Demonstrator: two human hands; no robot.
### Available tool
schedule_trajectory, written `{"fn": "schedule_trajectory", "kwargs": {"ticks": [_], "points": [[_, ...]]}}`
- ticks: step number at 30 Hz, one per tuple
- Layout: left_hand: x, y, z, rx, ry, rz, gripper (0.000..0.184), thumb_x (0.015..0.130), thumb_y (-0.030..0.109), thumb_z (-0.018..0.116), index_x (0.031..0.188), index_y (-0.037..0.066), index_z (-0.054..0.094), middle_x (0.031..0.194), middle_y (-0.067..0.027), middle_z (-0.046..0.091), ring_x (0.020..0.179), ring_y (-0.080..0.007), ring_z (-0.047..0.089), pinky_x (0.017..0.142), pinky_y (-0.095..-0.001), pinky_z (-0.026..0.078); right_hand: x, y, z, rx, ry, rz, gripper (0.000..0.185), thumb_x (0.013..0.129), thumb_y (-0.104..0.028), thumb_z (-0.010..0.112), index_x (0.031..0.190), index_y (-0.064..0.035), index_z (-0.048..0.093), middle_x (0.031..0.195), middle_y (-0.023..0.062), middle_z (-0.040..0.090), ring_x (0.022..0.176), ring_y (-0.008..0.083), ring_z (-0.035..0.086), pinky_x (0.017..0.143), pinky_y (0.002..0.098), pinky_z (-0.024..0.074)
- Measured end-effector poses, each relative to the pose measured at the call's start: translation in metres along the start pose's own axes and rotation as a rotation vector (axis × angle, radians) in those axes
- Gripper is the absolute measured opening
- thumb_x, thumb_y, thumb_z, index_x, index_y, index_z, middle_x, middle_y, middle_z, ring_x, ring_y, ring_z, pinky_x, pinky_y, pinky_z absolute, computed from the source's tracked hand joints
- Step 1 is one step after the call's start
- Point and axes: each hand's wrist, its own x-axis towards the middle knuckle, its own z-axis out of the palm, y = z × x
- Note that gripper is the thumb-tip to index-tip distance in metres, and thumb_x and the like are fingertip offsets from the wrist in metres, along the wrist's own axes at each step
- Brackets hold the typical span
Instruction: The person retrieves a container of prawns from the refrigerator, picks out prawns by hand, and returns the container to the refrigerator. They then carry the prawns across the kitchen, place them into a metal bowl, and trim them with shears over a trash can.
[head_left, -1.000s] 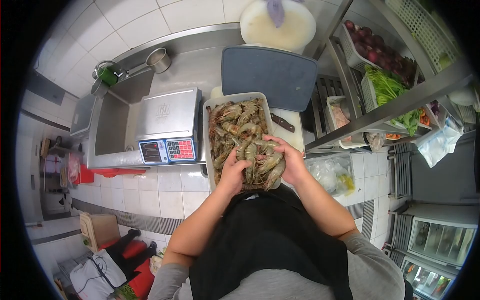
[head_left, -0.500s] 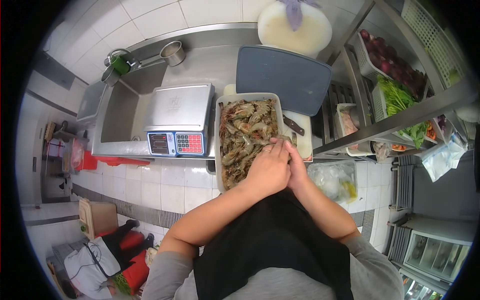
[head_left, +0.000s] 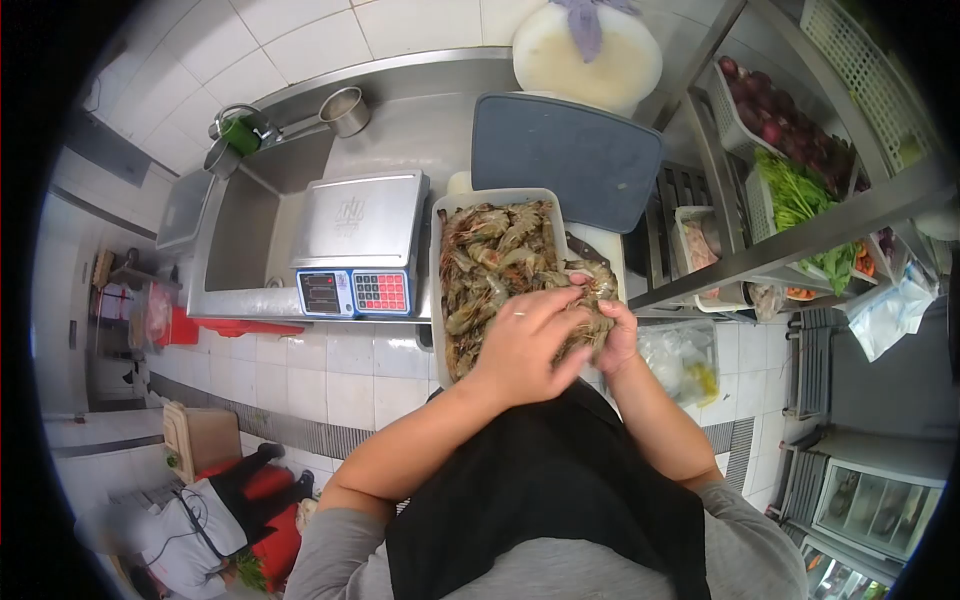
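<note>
A pale rectangular tub point(head_left: 436, 300) full of raw, shell-on shrimp point(head_left: 480, 310) stands in front of me. Over its near right corner, my right hand point(head_left: 618, 340) is closed round a bunch of shrimp point(head_left: 597, 290), with heads and legs poking out past the thumb. My left hand point(head_left: 532, 345) reaches across beside that bunch, fingers stretched and apart, their tips slightly blurred. Whether the left fingertips touch a shrimp is hard to make out. A knife with a dark handle point(head_left: 588, 248) lies on a white board point(head_left: 618, 270) just beyond the bunch, partly covered.
Left of the tub is a digital scale point(head_left: 358, 225) on the steel counter, beside a sink point(head_left: 262, 220). A grey lid point(head_left: 565, 160) lies behind the tub. Shelving with vegetable baskets point(head_left: 735, 115) rises at right. Another person point(head_left: 200, 530) is at lower left.
My hands were pressed together over the tub's right edge. Now they have parted; the right one has shifted slightly right, and the bunch of shrimp in it shows.
</note>
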Motion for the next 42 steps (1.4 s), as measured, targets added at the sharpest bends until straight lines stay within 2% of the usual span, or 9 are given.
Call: {"fn": "schedule_trajectory", "kwargs": {"ticks": [4, 9, 14, 17, 21, 23, 27, 30, 42], "points": [[-0.012, -0.067, -0.001, 0.19, 0.317, -0.172, 0.023, 0.082, 0.001, 0.067, 0.105, 0.007, 0.068, 0.108, -0.0123, 0.07, 0.105, -0.0336, 0.065, 0.091, -0.0442, 0.051, -0.002, -0.009, -0.001, 0.032, -0.016, 0.024, 0.062, 0.082, -0.025, 0.066, 0.14, -0.0072, 0.054, 0.131, 0.0191, 0.062, 0.12, 0.0352, 0.062, 0.106, 0.0498, 0.0509], [-0.045, -0.156, 0.015, 0.575, -0.339, -0.307, 0.031, 0.08, 0.008, 0.072, 0.111, 0.007, 0.067, 0.107, -0.0114, 0.07, 0.104, -0.0305, 0.067, 0.087, -0.0431, 0.051, -0.002, -0.011, 0.004, 0.036, 0.014, 0.019, 0.062, 0.081, -0.024, 0.066, 0.139, -0.0064, 0.054, 0.126, 0.0232, 0.066, 0.111, 0.0376, 0.068, 0.1, 0.0527, 0.055], [-0.047, -0.17, 0.015, 0.565, -0.397, -0.24, 0.024, 0.081, 0.014, 0.072, 0.103, 0.006, 0.072, 0.094, -0.0108, 0.073, 0.095, -0.0319, 0.07, 0.084, -0.0448, 0.052, -0.003, -0.009, 0.005, 0.007, 0.073, 0.041, 0.062, 0.081, -0.025, 0.066, 0.139, -0.0074, 0.054, 0.127, 0.0228, 0.065, 0.112, 0.0374, 0.067, 0.101, 0.0528, 0.0536], [-0.039, -0.161, -0.005, 0.322, -0.207, -0.247, 0.017, 0.085, 0.012, 0.073, 0.1, 0.003, 0.073, 0.092, -0.013, 0.074, 0.086, -0.0331, 0.071, 0.082, -0.0446, 0.055, -0.007, -0.011, 0.006, -0.014, 0.109, 0.025, 0.062, 0.081, -0.025, 0.066, 0.139, -0.0077, 0.054, 0.127, 0.0226, 0.065, 0.112, 0.0368, 0.067, 0.102, 0.0522, 0.0533], [-0.033, -0.144, -0.035, -0.354, 0.006, -0.67, 0.013, 0.096, 0.011, 0.071, 0.105, 0.001, 0.071, 0.093, -0.0091, 0.073, 0.085, -0.0224, 0.069, 0.085, -0.0365, 0.057, -0.008, -0.013, 0.003, 0.005, 0.107, 0.017, 0.062, 0.08, -0.025, 0.067, 0.139, -0.0081, 0.054, 0.126, 0.0221, 0.065, 0.111, 0.0364, 0.067, 0.102, 0.0513, 0.0533], [-0.039, -0.151, -0.032, -1.229, 0.261, -0.825, 0.018, 0.101, 0.012, 0.066, 0.116, 0.003, 0.067, 0.1, -0.0058, 0.071, 0.092, -0.019, 0.069, 0.088, -0.0375, 0.057, -0.006, -0.013, 0.002, 0.012, 0.104, 0.029, 0.063, 0.08, -0.025, 0.067, 0.139, -0.008, 0.054, 0.126, 0.0213, 0.065, 0.112, 0.036, 0.067, 0.102, 0.0508, 0.0529], [-0.056, -0.176, -0.013, -1.911, 0.226, -0.636, 0.021, 0.107, 0.017, 0.057, 0.123, 0.004, 0.061, 0.106, -0.0073, 0.07, 0.097, -0.0201, 0.069, 0.09, -0.0378, 0.058, 0.0, -0.009, 0.006, 0.004, 0.105, 0.045, 0.064, 0.08, -0.025, 0.068, 0.14, -0.0077, 0.054, 0.126, 0.0205, 0.065, 0.111, 0.0357, 0.067, 0.102, 0.0505, 0.0527], [-0.037, -0.137, -0.007, -1.837, 0.479, -0.97, 0.021, 0.108, 0.02, 0.055, 0.12, 0.005, 0.062, 0.107, -0.0083, 0.071, 0.101, -0.0215, 0.07, 0.091, -0.0392, 0.06, 0.001, -0.008, 0.009, -0.017, 0.061, 0.085, 0.063, 0.081, -0.024, 0.067, 0.14, -0.0072, 0.055, 0.127, 0.0203, 0.065, 0.113, 0.0358, 0.067, 0.103, 0.0506, 0.0524], [-0.013, -0.073, 0.023, -1.409, 0.355, -1.06, 0.022, 0.097, 0.012, 0.073, 0.115, 0.003, 0.066, 0.1, -0.0051, 0.071, 0.09, -0.0128, 0.066, 0.082, -0.0256, 0.054, 0.006, 0.005, 0.029, -0.214, 0.083, 0.101, 0.058, 0.085, -0.013, 0.069, 0.14, -0.0017, 0.054, 0.13, 0.015, 0.066, 0.119, 0.0306, 0.066, 0.105, 0.0459, 0.0525]]}}
